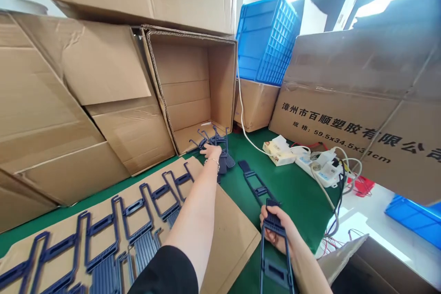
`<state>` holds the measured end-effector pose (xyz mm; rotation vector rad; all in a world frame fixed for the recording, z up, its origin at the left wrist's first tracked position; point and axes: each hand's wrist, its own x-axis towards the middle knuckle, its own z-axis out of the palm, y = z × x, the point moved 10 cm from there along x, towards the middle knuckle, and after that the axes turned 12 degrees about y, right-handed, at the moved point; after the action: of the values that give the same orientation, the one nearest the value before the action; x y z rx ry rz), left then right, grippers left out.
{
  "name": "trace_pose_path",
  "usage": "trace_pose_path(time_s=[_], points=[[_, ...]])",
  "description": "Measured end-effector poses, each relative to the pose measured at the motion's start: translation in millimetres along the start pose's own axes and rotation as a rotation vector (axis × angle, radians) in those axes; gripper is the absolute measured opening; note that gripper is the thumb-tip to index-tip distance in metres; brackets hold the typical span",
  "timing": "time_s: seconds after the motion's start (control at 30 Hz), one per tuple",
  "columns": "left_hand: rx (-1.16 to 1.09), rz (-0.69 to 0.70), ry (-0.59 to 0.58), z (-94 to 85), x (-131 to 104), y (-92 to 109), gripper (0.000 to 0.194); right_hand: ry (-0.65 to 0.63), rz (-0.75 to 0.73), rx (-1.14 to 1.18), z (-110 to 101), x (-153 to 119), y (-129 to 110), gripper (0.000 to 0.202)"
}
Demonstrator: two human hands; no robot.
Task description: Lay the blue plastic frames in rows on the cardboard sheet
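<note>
In my right hand (280,227) I grip a dark blue plastic frame (275,271) by its ribbed end, with the fingers closed around it. Its long open part points down toward the bottom edge of the view. My left hand (211,150) is stretched far forward over a small heap of similar dark blue plastic frames (223,161) at the mouth of a cardboard box. The left fingers look extended at the heap's near side; the frames partly overlap them. Another single blue frame (258,186) lies on the green table just beyond my right hand.
A row of blue frames (132,209) lies on a flat cardboard sheet (237,234) at left. The open cardboard box (186,73) stands behind the heap. A power strip (322,167) with cables, a small yellow box (279,151) and a blue crate (262,41) are at right.
</note>
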<state>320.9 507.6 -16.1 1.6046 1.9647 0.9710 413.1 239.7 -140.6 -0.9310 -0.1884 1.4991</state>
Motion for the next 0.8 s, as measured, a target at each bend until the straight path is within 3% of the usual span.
trace_pose_path(time_s=[0.23,0.37,0.47,0.53,0.67,0.8], points=[[0.125,-0.201,0.041,17.1,6,-25,0.039,0.007,-0.001,-0.014,1,-2,2,0.034],[0.182,-0.121,0.014,23.7,3,-16,0.041,-0.005,-0.013,-0.013,2,-3,-2,0.032],[0.216,0.134,-0.043,30.2,-13,10,0.042,-0.02,-0.019,0.007,2,-3,-4,0.03],[0.238,0.369,-0.102,37.8,-37,31,0.042,-0.044,-0.01,0.018,4,-4,-6,0.032],[0.297,0.859,-0.338,67.4,-115,62,0.032,-0.102,0.01,0.035,9,-8,-7,0.043],[0.419,1.149,-0.513,90.0,-181,63,0.022,-0.142,0.002,0.053,11,-10,-10,0.042]])
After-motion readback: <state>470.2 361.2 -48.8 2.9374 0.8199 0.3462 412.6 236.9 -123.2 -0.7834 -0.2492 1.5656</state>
